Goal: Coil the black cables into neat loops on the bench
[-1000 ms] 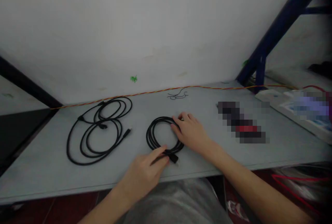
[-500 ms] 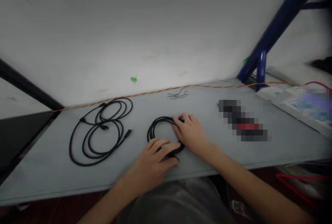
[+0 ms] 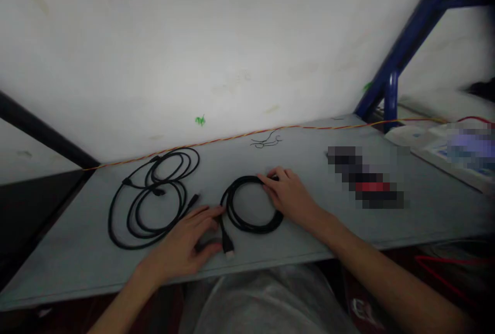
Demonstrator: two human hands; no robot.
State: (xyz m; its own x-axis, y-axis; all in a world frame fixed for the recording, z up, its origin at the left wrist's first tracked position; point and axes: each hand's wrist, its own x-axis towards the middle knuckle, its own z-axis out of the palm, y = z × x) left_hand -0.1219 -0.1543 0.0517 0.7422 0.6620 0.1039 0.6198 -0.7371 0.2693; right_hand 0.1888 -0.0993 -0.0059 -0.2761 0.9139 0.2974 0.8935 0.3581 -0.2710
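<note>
A black cable (image 3: 247, 230) lies coiled in a ring on the grey tabletop, with one plug end (image 3: 228, 245) sticking out at its lower left, toward the front edge. My right hand (image 3: 292, 195) grips the right side of this coil, and its fingers hide part of the loops. To the left, my left hand (image 3: 189, 244) rests low over the table with thumb and fingers apart. Its fingertips reach the coil's left edge beside the plug end; whether they press on the cable is hard to make out.
Two more looped black cables (image 3: 133, 245) lie at the left. Thin dark wires (image 3: 266, 142) are near the wall, along which a twisted red-yellow wire (image 3: 216, 140) runs. A blurred-out dark object (image 3: 365, 179) lies right, before a white object (image 3: 433, 156) and blue frame (image 3: 391, 99).
My left hand has moved left off the coil's lower side, uncovering the plug end and the ring's front. My right hand stays on the coil, shifted slightly right.
</note>
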